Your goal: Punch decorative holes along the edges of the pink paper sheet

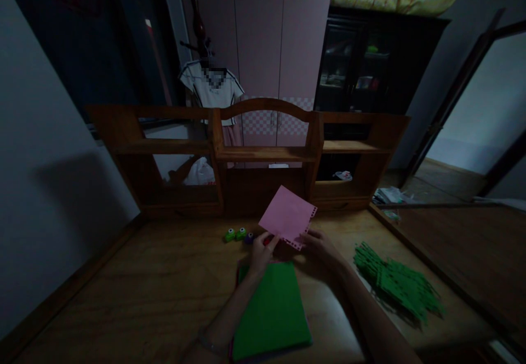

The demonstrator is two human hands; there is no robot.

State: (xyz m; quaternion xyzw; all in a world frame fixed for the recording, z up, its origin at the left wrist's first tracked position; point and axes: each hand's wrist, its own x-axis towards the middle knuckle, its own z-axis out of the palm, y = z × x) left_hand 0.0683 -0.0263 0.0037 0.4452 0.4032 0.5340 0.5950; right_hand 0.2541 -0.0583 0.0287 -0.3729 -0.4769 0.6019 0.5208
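Note:
A pink sheet of paper [286, 214], with small cut-outs punched along two of its edges, is tilted up above the wooden desk. My left hand [263, 248] pinches its lower edge. At the lower right corner, my right hand [319, 246] grips the same sheet, fingers closed. Beneath my left forearm lies a stack of green paper [273, 309]. Behind my left hand stand small craft punches: two green ones [235, 234] and a purple one [249, 238]. Something red shows partly by my left fingers.
A pile of green paper pieces with cut edges [396, 283] lies on the desk's right side. A wooden shelf unit [267, 155] runs along the back of the desk [123, 282]. Behind it are pink cupboards [258, 46] and a dark cabinet [382, 62].

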